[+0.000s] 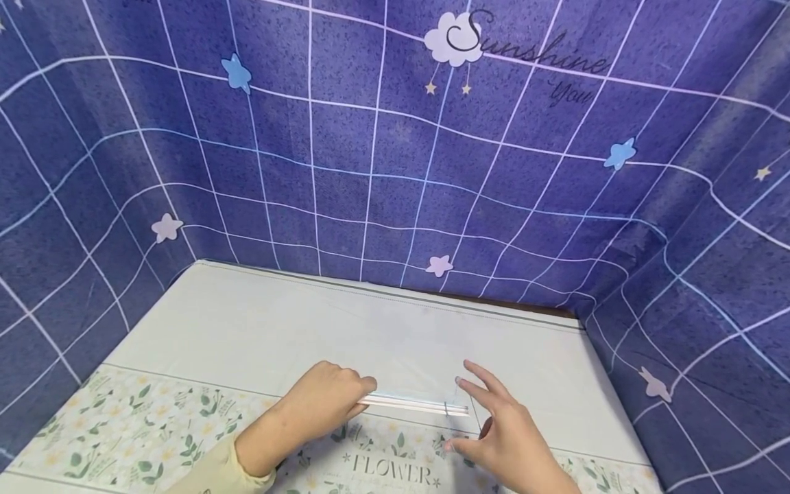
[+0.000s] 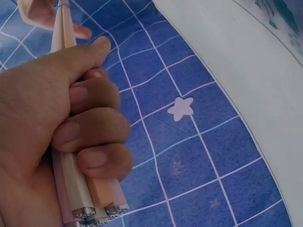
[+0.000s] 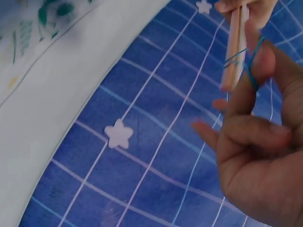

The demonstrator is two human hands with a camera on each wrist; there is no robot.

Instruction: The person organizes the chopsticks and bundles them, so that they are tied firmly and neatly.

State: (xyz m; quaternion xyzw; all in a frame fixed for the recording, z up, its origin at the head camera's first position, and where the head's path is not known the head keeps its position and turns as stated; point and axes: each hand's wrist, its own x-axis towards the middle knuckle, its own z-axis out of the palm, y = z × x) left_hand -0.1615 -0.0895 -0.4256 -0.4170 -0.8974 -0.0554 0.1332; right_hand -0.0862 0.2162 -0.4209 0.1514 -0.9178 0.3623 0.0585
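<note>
My left hand [image 1: 327,398] grips a bundle of slim pastel sticks [image 1: 410,403], its fingers wrapped round them. Pink, cream and orange bodies with silvery ends show below the fist in the left wrist view. Toward the right, the bundle's far end points at my right hand [image 1: 509,429], whose fingers and thumb are spread apart. A thin blue-green rubber band [image 3: 256,50] loops over a finger of that hand and runs, stretched, to the sticks [image 3: 233,71] near their end. Thin strands also show between the bundle and the right fingertips in the head view.
The bundle is held over a white table cover [image 1: 278,309] with a floral band [image 1: 148,418] along the near side, printed FLOWER. A blue-purple grid-patterned curtain [image 1: 345,151] with stars encloses the table's back and sides.
</note>
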